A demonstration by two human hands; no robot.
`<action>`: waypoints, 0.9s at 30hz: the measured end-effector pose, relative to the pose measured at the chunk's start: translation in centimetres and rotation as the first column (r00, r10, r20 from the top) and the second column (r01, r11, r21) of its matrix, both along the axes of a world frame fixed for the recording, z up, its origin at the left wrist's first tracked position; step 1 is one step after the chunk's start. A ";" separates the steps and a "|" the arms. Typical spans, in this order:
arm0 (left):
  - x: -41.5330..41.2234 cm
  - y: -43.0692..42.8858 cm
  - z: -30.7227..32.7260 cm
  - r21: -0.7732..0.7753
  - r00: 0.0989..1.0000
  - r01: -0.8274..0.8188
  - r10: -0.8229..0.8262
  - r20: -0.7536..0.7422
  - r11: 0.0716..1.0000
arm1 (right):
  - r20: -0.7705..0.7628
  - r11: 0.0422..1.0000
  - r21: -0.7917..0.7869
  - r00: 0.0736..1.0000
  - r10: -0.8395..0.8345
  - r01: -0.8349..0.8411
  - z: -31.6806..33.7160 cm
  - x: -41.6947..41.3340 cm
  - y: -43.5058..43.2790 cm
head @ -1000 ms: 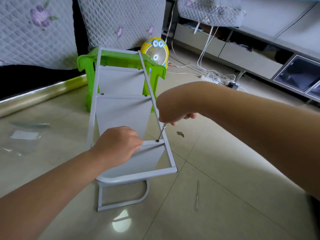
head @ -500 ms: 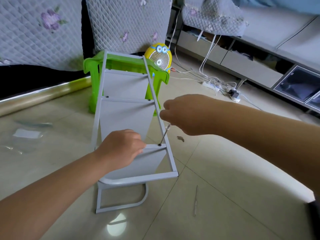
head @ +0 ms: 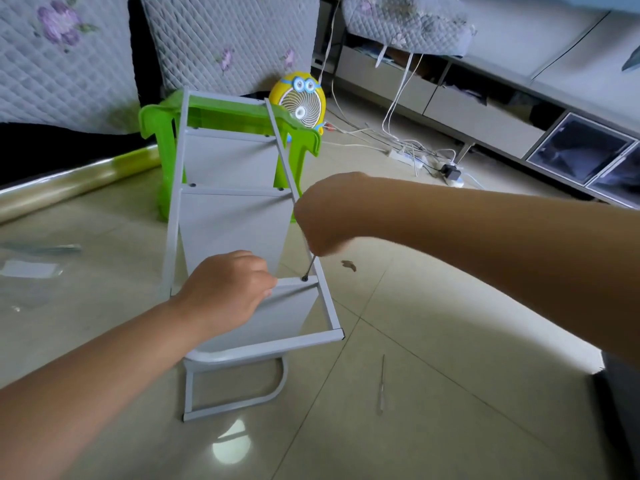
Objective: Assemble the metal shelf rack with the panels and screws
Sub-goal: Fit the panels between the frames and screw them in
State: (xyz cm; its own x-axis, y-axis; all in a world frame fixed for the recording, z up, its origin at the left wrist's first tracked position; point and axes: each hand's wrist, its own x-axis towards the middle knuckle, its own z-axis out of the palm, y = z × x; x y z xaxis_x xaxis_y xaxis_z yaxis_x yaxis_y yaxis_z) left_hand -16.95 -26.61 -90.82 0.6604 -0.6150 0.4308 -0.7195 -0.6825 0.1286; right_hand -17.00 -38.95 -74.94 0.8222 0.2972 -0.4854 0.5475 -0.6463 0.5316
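A pale tiled floor point(head: 450, 393) fills the room, with quilted flowered covers along the back and a low cabinet on the right. The grey metal shelf rack point(head: 235, 223) lies tilted on its back: its far end is propped on a green plastic stool point(head: 166, 188) and its curved foot at the near end rests on the floor. A yellow fan point(head: 299, 105) stands just behind the stool.

The left hand point(head: 225, 292) rests on the nearest panel point(head: 277, 317), fingers curled over its upper edge and gripping it. The right hand point(head: 322, 220) hovers above the rack's right rail – closed round the top of a thin tool point(head: 310, 266), though its fingertips are blurred. The tool slants down, and its tip sits in a dark screw point(head: 304, 278) at the right end of that panel's edge.

A second thin metal tool point(head: 382, 386) lies on the floor, right of the rack and apart from it. Clear plastic bags point(head: 29, 271) lie at the left – near a roll of clear film point(head: 69, 181). White cables and a power strip point(head: 405, 157) lie by the cabinet.
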 end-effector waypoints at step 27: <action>0.4 -0.7 1.2 0.254 0.962 -0.147 0.198 -0.188 0.956 | 0.086 0.871 -0.115 0.869 0.487 -0.477 -0.3 -1.3 -2.6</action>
